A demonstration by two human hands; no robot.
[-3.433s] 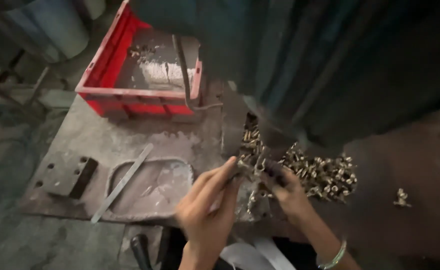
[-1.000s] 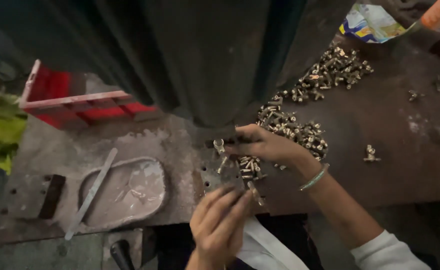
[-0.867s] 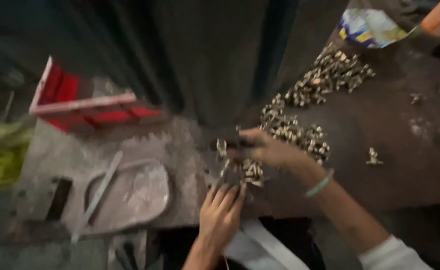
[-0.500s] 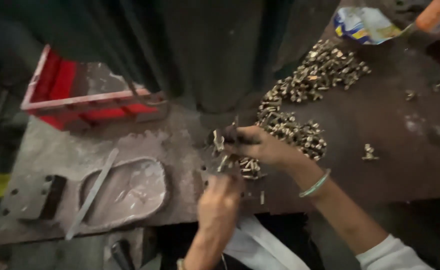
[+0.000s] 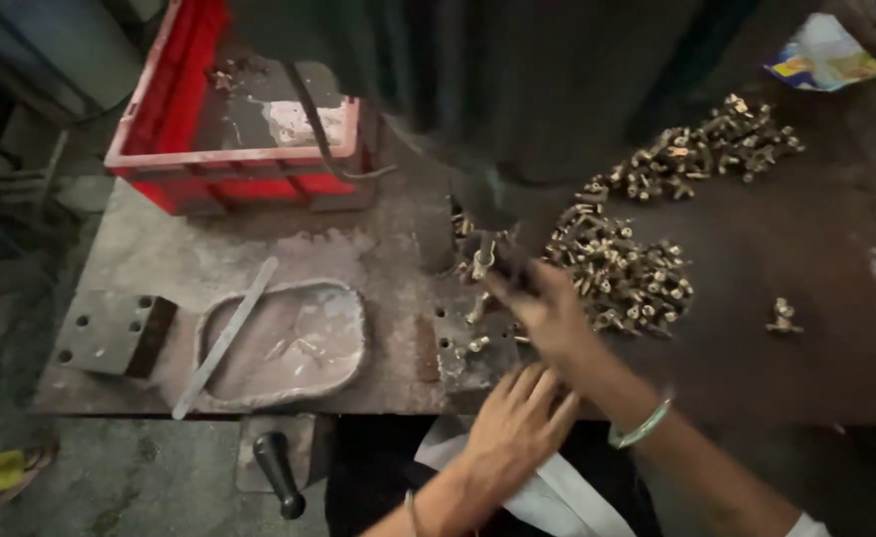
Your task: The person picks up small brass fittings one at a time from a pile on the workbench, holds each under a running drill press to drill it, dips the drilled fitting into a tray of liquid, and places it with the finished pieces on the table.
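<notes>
dark machine body (image 5: 517,89) blocking above, brass pile (image 5: 622,273) right, bare bench (image 5: 289,249) left

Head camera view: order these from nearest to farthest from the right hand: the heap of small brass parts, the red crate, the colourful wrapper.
From the right hand:
1. Heap of small brass parts, just right of it.
2. Red crate, far back left.
3. Colourful wrapper, back right corner, roughly as far as the crate; too close to call.

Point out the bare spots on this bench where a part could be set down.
Bare patches: the grey plate between the red crate and the shallow tray; the dark top right of the brass pile, bar one stray fitting. Crowded: around the right hand and left hand, under the press.
</notes>
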